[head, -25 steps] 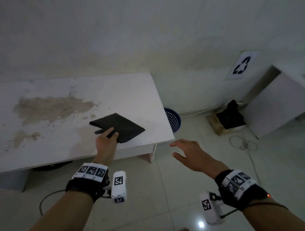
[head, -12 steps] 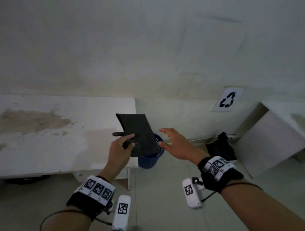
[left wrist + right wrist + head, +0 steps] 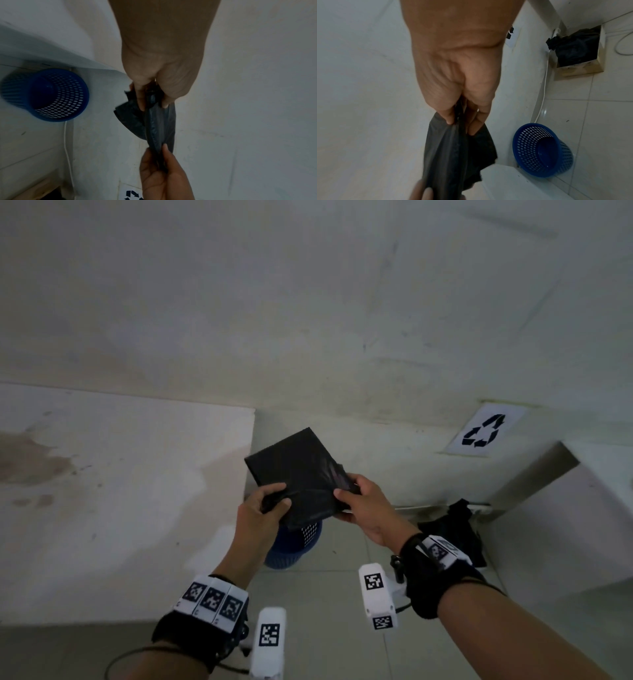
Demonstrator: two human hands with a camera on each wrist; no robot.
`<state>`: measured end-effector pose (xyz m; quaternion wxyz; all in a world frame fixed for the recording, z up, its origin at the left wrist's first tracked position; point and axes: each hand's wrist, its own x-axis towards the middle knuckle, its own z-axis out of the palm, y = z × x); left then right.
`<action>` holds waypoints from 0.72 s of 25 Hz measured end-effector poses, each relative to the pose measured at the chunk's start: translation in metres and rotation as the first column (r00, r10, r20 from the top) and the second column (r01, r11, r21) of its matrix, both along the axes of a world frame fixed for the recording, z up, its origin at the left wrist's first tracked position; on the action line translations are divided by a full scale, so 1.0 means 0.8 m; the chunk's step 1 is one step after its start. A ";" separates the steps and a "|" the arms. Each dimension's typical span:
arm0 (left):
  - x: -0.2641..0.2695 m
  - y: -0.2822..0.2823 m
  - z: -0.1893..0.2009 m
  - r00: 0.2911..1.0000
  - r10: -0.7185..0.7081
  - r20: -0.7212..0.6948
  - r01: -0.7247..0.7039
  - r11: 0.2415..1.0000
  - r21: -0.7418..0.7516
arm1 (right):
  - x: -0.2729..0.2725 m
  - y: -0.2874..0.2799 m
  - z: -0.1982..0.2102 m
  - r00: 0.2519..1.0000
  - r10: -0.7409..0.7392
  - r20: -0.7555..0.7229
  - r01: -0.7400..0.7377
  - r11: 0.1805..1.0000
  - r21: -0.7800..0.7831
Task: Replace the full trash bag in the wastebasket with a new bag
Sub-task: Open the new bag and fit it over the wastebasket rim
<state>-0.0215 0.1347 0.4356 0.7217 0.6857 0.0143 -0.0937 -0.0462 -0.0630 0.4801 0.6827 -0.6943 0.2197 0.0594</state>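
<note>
A folded black trash bag is held in the air above the blue mesh wastebasket, which stands on the floor beside the table's end with nothing inside it. My left hand pinches the bag's lower left edge. On the bag's right edge, my right hand pinches between thumb and fingers. In the left wrist view the bag stretches between both hands, with the basket to the left. The right wrist view shows the bag and the basket. A tied full black bag lies by the wall.
A stained white table fills the left. A white cabinet stands at the right, below a recycling sign on the wall. The full bag sits in a shallow wooden tray. A white cable runs along the wall's base.
My left hand lifted the folded bag off the table and carried it right, over the basket. My right hand came in and took hold of the bag's right edge.
</note>
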 end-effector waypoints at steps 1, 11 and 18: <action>0.011 -0.016 -0.009 0.998 0.019 -0.067 -0.020 1.000 -0.013 | 0.018 -0.016 -0.004 0.999 0.011 0.031 -0.010 1.000 -0.025; 0.093 -0.096 -0.039 0.895 0.035 -0.444 -0.141 0.968 -0.208 | 0.099 -0.127 -0.031 0.932 0.312 0.183 -0.240 0.912 -0.332; 0.115 -0.164 -0.046 0.813 0.167 -0.557 -0.374 0.885 -0.279 | 0.157 -0.208 -0.112 0.768 0.609 0.200 -0.415 0.710 -0.569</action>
